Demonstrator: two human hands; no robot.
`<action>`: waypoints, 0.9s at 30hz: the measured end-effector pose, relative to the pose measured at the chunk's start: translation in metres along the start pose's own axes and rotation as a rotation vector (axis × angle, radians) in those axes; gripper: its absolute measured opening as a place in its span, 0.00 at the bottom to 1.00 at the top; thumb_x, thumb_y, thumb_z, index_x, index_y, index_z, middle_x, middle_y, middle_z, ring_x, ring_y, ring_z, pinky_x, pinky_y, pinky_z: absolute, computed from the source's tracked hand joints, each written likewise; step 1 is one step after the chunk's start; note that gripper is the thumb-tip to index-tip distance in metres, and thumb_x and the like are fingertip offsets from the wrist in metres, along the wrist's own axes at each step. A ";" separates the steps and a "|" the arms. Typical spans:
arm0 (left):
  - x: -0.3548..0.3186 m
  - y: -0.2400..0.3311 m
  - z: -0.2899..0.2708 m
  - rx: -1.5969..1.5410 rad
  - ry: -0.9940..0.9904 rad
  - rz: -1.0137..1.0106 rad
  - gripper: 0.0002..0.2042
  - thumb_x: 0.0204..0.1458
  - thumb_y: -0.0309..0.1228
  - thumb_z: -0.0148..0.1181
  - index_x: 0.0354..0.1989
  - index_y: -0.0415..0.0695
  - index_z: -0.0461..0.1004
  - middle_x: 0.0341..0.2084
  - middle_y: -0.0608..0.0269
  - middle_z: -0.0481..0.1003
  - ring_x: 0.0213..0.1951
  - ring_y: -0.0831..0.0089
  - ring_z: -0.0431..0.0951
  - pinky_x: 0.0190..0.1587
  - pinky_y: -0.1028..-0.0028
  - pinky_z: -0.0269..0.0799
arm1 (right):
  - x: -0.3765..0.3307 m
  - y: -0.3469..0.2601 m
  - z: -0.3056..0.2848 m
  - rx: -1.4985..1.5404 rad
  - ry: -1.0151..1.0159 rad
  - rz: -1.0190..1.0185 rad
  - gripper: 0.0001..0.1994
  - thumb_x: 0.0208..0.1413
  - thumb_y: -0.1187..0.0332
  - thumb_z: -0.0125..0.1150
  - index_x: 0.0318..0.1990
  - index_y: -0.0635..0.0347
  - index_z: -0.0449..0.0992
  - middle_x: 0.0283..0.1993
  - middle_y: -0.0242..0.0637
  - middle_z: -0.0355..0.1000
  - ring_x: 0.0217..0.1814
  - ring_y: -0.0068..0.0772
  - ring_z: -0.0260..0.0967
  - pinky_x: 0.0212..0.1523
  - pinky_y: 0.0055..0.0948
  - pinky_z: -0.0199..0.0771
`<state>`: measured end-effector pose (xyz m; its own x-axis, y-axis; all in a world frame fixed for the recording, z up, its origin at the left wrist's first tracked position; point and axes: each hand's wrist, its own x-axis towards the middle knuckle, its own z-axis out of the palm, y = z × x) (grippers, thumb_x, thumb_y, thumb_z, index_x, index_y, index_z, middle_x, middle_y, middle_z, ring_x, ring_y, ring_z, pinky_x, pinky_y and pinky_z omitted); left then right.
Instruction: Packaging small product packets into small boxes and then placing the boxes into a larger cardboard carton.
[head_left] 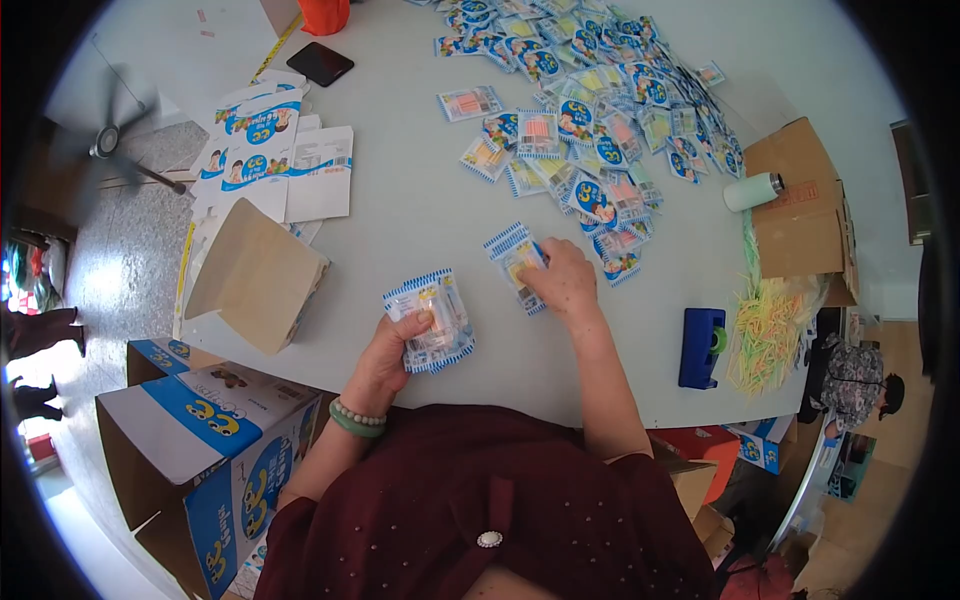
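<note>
My left hand [391, 348] is closed round a small stack of clear sachets [440, 325] with blue striped ends, the thumb pressed on top. To its right, my right hand [562, 280] grips one more sachet [512, 255] by its right side; a yellow content shows through the film. Beyond my hands a large heap of the same sachets [600, 120] spreads over the far right of the table, some with pink, yellow or green sticks inside. An open, empty-looking small carton [255, 270] lies tilted at the left.
Flat printed cartons [265, 150] and a black phone [320, 64] lie at the far left. A blue tape dispenser [702, 348], yellow paper shreds [768, 335], a pale green bottle [752, 192] and a cardboard box [800, 205] occupy the right. Large boxes [215, 420] stand beside the table.
</note>
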<state>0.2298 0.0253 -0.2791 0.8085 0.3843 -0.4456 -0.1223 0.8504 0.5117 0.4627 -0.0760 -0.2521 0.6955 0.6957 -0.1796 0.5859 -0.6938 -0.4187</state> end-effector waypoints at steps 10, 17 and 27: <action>0.000 0.002 0.000 -0.028 0.035 -0.020 0.24 0.45 0.30 0.65 0.51 0.36 0.68 0.41 0.56 0.76 0.41 0.66 0.79 0.45 0.67 0.77 | -0.001 -0.016 -0.002 -0.056 -0.226 -0.140 0.17 0.42 0.62 0.59 0.40 0.62 0.71 0.43 0.47 0.69 0.45 0.49 0.68 0.45 0.40 0.68; -0.003 0.001 0.001 0.008 0.021 -0.034 0.26 0.45 0.33 0.66 0.53 0.37 0.67 0.42 0.56 0.76 0.42 0.64 0.79 0.46 0.65 0.77 | 0.103 -0.043 0.008 0.068 0.103 -0.557 0.24 0.40 0.62 0.58 0.47 0.67 0.70 0.61 0.50 0.60 0.66 0.49 0.51 0.64 0.36 0.54; -0.004 0.002 0.005 -0.076 0.033 -0.035 0.24 0.45 0.29 0.65 0.52 0.37 0.67 0.41 0.55 0.76 0.41 0.64 0.79 0.45 0.66 0.77 | 0.047 -0.041 0.009 -0.176 -0.304 -0.667 0.22 0.41 0.68 0.57 0.47 0.64 0.71 0.67 0.46 0.54 0.72 0.43 0.44 0.68 0.41 0.46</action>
<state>0.2285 0.0240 -0.2724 0.7940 0.3641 -0.4868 -0.1382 0.8880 0.4387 0.4678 -0.0132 -0.2518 0.0397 0.9818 -0.1860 0.9181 -0.1093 -0.3811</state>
